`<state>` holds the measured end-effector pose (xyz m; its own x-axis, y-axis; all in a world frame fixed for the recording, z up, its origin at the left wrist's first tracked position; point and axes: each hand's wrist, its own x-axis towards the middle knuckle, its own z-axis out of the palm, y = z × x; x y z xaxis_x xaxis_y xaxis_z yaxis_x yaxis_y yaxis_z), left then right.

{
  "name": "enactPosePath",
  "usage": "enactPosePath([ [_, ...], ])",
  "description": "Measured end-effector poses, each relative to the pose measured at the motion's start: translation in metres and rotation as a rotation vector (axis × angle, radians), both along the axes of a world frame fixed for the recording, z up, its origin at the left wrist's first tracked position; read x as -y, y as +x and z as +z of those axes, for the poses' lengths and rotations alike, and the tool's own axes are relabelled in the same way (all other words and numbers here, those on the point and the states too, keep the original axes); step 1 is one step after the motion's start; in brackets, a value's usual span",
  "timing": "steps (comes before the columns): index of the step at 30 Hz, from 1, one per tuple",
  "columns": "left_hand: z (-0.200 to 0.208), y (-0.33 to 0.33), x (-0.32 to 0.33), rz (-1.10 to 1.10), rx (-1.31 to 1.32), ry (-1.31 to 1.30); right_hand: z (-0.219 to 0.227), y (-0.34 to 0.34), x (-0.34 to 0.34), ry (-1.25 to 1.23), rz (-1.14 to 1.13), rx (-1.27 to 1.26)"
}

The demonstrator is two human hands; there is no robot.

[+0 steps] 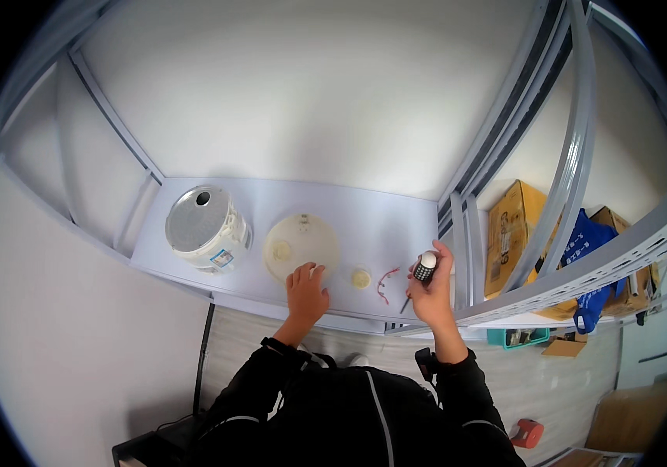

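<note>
My left hand (307, 294) rests at the near edge of a round, pale translucent disc (314, 237), its fingers spread and nothing in them. A small round yellowish patch shows on the disc's left part; I cannot tell whether it is a separate piece. My right hand (433, 294) grips a screwdriver (424, 268) by its black-and-white handle, with the thin shaft slanting down to the left. Between the hands lie a small round yellowish piece (360, 279) and a thin red wire-like strand (382, 286).
A white bucket (207, 229) with a silver lid stands on the left of the pale shelf (380, 210). Metal uprights (465, 241) border its right side. Beyond them are cardboard boxes (508, 233) and a blue bag (586, 249). A teal crate (532, 338) sits below.
</note>
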<state>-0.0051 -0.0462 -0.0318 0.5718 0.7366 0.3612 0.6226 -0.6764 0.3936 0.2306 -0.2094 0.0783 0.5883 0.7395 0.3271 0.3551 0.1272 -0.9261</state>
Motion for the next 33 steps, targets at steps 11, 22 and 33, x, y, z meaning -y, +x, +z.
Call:
enactPosePath([
  [11, -0.02, -0.044, -0.04, -0.127, -0.033, -0.004, -0.026, -0.042, -0.047, -0.137, -0.012, -0.264],
  [22, 0.016, -0.075, -0.078, -0.278, 0.298, -0.122, -0.046, -0.085, -0.093, -0.223, -0.255, 0.391],
  [33, 0.025, -0.112, -0.107, -0.274, 0.695, -0.792, -0.088, -0.131, -0.116, -0.49, -0.143, 0.567],
])
